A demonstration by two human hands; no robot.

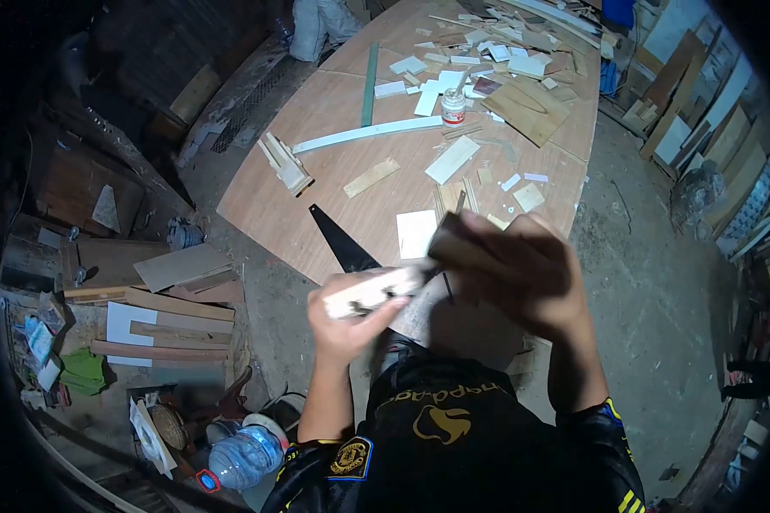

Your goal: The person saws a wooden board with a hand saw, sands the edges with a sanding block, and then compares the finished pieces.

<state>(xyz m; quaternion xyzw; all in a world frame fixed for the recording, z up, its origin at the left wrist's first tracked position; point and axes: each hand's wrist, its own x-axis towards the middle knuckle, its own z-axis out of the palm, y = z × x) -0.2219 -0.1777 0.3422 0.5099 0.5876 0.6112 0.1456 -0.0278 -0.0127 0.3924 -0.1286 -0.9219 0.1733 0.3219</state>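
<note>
My left hand [338, 329] is wrapped round a pale strip of wood [372, 293] with dark holes or notches along its side. Held up close to the camera, my right hand [543, 274] grips a brown block [466, 248], blurred by motion. The block's near end is right at the strip's right end. Beyond my left hand, the black blade of a handsaw [338, 235] lies on the table, its handle end hidden behind the hand. A white board piece [417, 232] lies just past the two held pieces.
Across the wooden table [257, 205] are a white-lidded jar [453, 107], a long curved pale strip [372, 134], a green strip [370, 85], a thin brown board [529, 111] and several offcuts. Below left, a large plastic bottle [241, 457] lies near stacked boards [171, 325] on the floor.
</note>
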